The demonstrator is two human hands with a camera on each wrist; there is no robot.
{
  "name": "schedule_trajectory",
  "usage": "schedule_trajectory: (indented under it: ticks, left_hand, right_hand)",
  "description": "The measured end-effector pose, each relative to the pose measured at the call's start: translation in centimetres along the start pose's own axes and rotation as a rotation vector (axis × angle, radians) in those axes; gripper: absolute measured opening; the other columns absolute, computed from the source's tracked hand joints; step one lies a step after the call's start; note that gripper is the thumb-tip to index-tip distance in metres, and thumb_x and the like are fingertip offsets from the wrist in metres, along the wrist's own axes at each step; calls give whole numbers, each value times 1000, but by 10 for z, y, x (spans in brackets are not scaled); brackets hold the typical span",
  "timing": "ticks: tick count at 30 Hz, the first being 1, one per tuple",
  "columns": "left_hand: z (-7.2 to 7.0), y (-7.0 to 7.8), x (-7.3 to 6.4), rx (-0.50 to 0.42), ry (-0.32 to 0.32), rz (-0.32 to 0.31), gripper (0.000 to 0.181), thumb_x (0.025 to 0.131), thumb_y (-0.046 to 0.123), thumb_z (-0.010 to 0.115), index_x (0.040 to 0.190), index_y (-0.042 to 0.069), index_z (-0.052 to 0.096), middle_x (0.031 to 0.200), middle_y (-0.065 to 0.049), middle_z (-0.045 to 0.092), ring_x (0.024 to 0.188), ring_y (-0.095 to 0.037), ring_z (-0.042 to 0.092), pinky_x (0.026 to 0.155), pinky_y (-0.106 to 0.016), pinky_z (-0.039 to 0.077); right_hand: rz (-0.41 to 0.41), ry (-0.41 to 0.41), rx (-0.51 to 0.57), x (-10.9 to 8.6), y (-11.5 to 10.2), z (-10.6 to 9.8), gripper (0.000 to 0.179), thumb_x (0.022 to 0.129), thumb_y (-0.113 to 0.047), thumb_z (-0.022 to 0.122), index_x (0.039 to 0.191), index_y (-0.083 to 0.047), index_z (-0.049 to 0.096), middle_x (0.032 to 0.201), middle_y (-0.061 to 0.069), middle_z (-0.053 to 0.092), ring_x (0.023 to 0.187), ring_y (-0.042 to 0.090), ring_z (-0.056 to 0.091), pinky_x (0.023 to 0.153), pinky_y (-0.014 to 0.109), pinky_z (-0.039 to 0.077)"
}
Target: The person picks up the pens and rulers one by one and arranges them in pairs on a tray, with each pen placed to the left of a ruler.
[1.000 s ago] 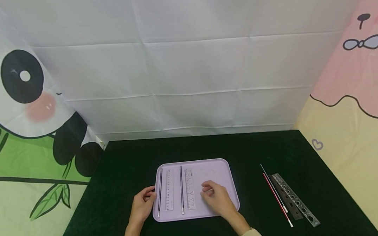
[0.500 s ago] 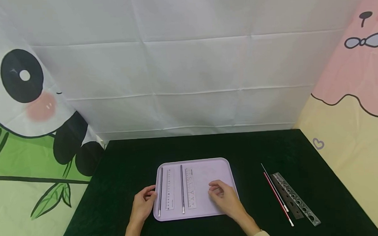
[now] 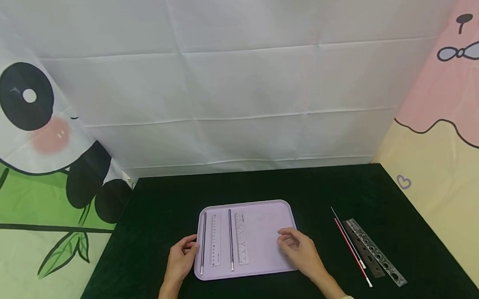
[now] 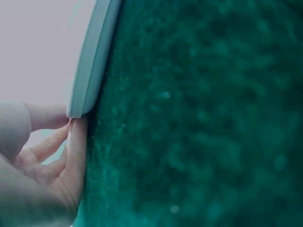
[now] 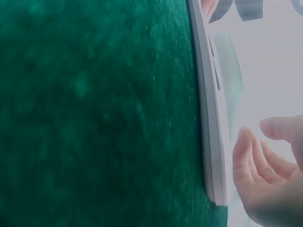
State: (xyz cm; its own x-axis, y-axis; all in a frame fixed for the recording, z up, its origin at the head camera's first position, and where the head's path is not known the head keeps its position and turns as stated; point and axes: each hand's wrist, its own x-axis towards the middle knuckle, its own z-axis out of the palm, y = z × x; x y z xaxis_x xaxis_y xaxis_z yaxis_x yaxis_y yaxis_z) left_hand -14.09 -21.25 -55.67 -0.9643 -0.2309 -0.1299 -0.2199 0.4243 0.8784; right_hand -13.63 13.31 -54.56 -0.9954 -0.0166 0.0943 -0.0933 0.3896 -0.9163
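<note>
A pale purple tray (image 3: pixel 267 237) lies on the dark table. My left hand (image 3: pixel 181 259) pinches its left rim, with the thumb on top and fingertips against the outer side in the left wrist view. My right hand (image 3: pixel 302 251) hovers by the tray's right rim, fingers loosely bent, holding nothing; a gap shows between thumb and fingertips in the right wrist view. In the tray lie a dark pencil (image 3: pixel 204 243), a clear ruler (image 3: pixel 215 239), a second dark pencil (image 3: pixel 231 240) and a clear stencil ruler (image 3: pixel 241 238), roughly parallel.
To the right of the tray, a red pencil (image 3: pixel 352 251), a silvery pencil (image 3: pixel 348 238), a dark flat ruler (image 3: pixel 368 257) and a metallic-looking ruler with holes (image 3: pixel 376 253) lie slanted on the green cloth (image 3: pixel 165 202). A white curtain (image 3: pixel 241 87) hangs behind.
My right hand has moved rightward from above the tray's middle right to its right rim. The left hand stays at the left rim, and the tray's contents keep their places.
</note>
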Motion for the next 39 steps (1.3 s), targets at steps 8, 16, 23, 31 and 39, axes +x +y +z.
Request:
schedule_trajectory:
  ticks: [8,16,23,31,39]
  left_hand:
    - [-1,1,0,0,-3,-1,35,103,10,59,136,1,62,112,-13,65,94,-24,58,78,-33,48]
    - [-1,0,0,5,3,-4,35,102,9,58,136,2,62,112,-13,65,94,-24,59,78,-32,48]
    - [0,0,0,2,2,8,35,102,9,59,136,1,62,112,-14,66,93,-23,59,78,-33,48]
    - [1,1,0,2,9,-3,34,102,9,59,136,2,62,112,-13,65,93,-23,59,78,-32,48]
    - [2,1,-1,0,14,-2,34,102,9,59,135,2,63,112,-13,66,93,-24,59,77,-29,48]
  right_hand:
    - [30,20,23,-3,4,-10,21,93,-12,76,114,-8,73,99,1,72,86,12,69,78,23,55]
    - [94,56,67,-6,7,-19,22,93,-10,75,115,-7,72,100,5,71,82,15,68,73,24,55]
    - [118,58,78,-10,9,-25,26,94,-12,75,119,-6,70,104,7,70,82,17,68,69,25,55]
    - [173,73,80,-12,14,-36,26,95,-7,72,121,-4,68,104,10,69,81,21,69,67,30,57]
    - [161,90,46,-15,16,-47,28,95,-5,71,122,-2,67,105,11,70,80,21,70,63,30,56]
